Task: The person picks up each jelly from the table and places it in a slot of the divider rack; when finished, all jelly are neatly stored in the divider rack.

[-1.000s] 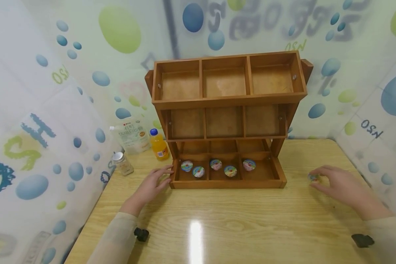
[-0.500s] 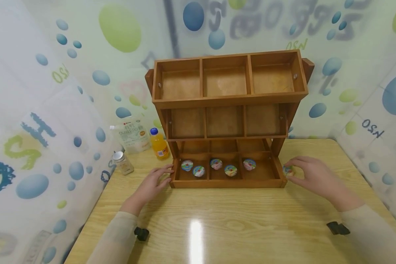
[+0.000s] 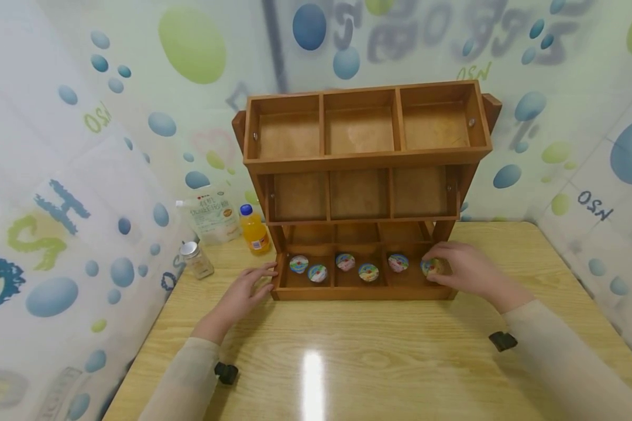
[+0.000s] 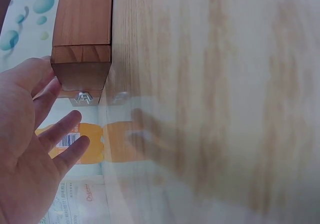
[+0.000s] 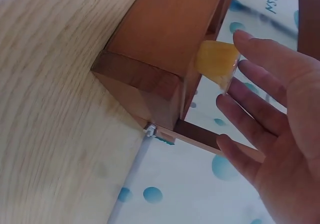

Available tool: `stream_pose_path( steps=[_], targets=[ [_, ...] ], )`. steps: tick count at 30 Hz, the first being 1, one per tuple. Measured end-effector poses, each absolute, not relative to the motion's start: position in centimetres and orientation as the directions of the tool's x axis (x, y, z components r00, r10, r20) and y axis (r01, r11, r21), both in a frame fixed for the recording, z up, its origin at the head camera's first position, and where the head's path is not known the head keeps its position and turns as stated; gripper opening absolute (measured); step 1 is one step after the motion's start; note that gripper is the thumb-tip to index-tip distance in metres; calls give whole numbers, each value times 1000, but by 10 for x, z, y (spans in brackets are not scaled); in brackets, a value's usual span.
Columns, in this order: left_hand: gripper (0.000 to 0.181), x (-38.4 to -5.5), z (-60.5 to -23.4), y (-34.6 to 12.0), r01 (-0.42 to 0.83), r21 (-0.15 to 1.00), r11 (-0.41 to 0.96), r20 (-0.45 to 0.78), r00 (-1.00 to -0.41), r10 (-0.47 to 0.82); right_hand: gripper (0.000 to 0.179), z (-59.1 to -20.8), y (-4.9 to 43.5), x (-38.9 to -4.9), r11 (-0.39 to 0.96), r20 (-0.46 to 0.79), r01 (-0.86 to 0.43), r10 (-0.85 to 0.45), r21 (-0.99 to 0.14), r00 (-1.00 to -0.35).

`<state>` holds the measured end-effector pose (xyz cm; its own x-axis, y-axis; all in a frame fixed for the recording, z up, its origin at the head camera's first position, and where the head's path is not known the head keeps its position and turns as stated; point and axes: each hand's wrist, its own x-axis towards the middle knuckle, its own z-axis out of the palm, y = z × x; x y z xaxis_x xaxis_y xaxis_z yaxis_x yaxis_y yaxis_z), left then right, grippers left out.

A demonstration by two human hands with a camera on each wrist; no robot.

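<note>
My right hand [image 3: 463,269] pinches a yellow jelly cup [image 5: 216,59] by its lidded rim, over the right compartment of the wooden rack's [image 3: 363,294] bottom tray. In the right wrist view the cup shows above the tray's wall. To its left, in that same compartment, lies a pink jelly cup [image 3: 398,263]. Two jelly cups sit in the middle compartment, one with a yellow lid [image 3: 368,272], and two more in the left one, including a white-lidded cup [image 3: 318,273]. With fingers spread, my left hand [image 3: 244,292] rests against the tray's left end.
Behind my left hand stand an orange juice bottle [image 3: 254,231], a glass jar with a silver lid [image 3: 196,261] and a white pouch [image 3: 210,219]. Two upper tiers [image 3: 366,156] of the rack overhang the bottom tray. Patterned sheeting [image 3: 110,175] borders the wooden table [image 3: 368,356].
My right hand has carried the jelly cup leftward from the table's right side, past the rack's end, to over the right compartment. My left hand has stayed in place.
</note>
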<state>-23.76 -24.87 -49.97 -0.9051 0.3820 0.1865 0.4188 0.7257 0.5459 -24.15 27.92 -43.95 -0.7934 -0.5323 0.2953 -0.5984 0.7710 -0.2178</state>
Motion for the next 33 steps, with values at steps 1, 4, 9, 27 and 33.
stream_pose_path(
  steps=[1,4,9,27,33],
  targets=[
    [34,-238,-500,-249,420,545,726,188,-905,382,30,-441,278,-244,771,284,-598,-536,-219,-795],
    [34,-238,-500,-249,422,543,725,193,-904,382,27,-444,276,-252,769,243,-596,-548,-229,-800],
    [34,-238,-501,-249,428,544,722,202,-902,383,26,-451,276,-261,766,181,-590,-562,-254,-807],
    [33,-235,-499,-252,434,543,719,219,-899,378,29,-463,270,-272,750,103,-589,-588,-301,-802],
    [34,-235,-498,-252,423,548,722,205,-904,375,32,-465,271,-270,738,145,-588,-576,-330,-804]
  ],
)
